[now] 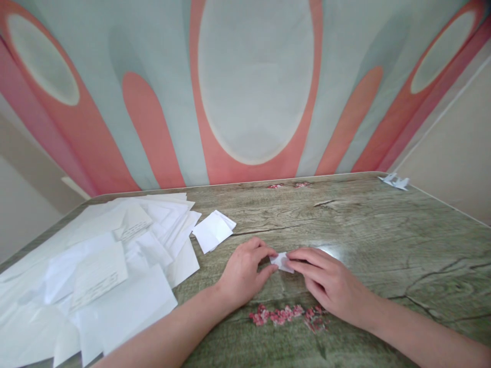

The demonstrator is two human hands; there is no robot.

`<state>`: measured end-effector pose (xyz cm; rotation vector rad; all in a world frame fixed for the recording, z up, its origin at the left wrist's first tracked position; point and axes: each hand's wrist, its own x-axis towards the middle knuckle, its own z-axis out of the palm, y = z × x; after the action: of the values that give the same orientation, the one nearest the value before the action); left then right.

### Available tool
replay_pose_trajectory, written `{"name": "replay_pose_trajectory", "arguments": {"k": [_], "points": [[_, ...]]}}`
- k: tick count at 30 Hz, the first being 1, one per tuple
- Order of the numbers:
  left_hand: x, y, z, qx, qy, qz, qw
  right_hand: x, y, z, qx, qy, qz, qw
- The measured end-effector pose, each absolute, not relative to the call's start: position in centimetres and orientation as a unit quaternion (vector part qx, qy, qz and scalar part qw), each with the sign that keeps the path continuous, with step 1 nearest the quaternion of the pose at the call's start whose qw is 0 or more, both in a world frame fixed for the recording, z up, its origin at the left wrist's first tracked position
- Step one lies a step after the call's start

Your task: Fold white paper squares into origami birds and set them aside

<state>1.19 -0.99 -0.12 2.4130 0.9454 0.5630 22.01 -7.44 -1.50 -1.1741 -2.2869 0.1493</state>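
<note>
Right here, caught between left hand (242,273) and right hand (333,283): a small white slip (282,262), folded by the look of it, low at the worktop (353,220), touching or just above, hard to say which. Long side running across, from one hand to the other, dipping slightly toward the right, as far as visible past the fingers. Neither side nearer, with contact at both ends. At the left end, thumb and forefinger in a narrow pinch. At the right end, fingers close together and laid over the slip, thumb mostly hidden, so no telling the grip from below.

Moving outward, on the near side of the slip: blossoms (282,314), printed on the wood-grain surface, with dark crack-like lines elsewhere. Past the left hand, farther back: squares (213,231), white, loosely stacked, right beside the pile (141,301). Big, that one, spread over the left side, sheets at all angles, a few with lines of print. Far right corner, well apart: white scraps (395,181), near the edge. Behind everything, a backdrop (153,128) in coral and grey-green with pale ovals, plainer walls (456,148) at either side.
</note>
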Motion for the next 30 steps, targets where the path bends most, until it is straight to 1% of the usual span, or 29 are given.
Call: {"name": "replay_pose_trajectory", "arguments": {"k": [2, 6, 9, 14, 23, 30], "points": [[1.1, -0.8, 0.1, 0.889, 0.321, 0.2, 0.26, 22.2, -7.2, -1.7, -0.457, -0.837, 0.055, 0.296], [1.1, -0.7, 0.3, 0.885, 0.312, 0.203, 0.279, 22.7, -6.7, -2.2, -0.462, -0.831, 0.079, 0.299], [1.1, -0.9, 0.3, 0.876, 0.33, 0.217, 0.279, 22.8, -6.6, -2.5, -0.456, -0.829, 0.099, 0.308], [1.1, -1.1, 0.3, 0.89, 0.312, 0.21, 0.256, 22.5, -6.6, -2.2, -0.442, -0.831, 0.112, 0.319], [1.2, -1.4, 0.2, 0.918, 0.284, 0.184, 0.206, 22.4, -6.7, -1.6, -0.409, -0.865, 0.057, 0.286], [1.2, -2.0, 0.4, 0.903, 0.314, 0.186, 0.226, 22.1, -7.1, -1.1, -0.403, -0.88, 0.033, 0.249]]}}
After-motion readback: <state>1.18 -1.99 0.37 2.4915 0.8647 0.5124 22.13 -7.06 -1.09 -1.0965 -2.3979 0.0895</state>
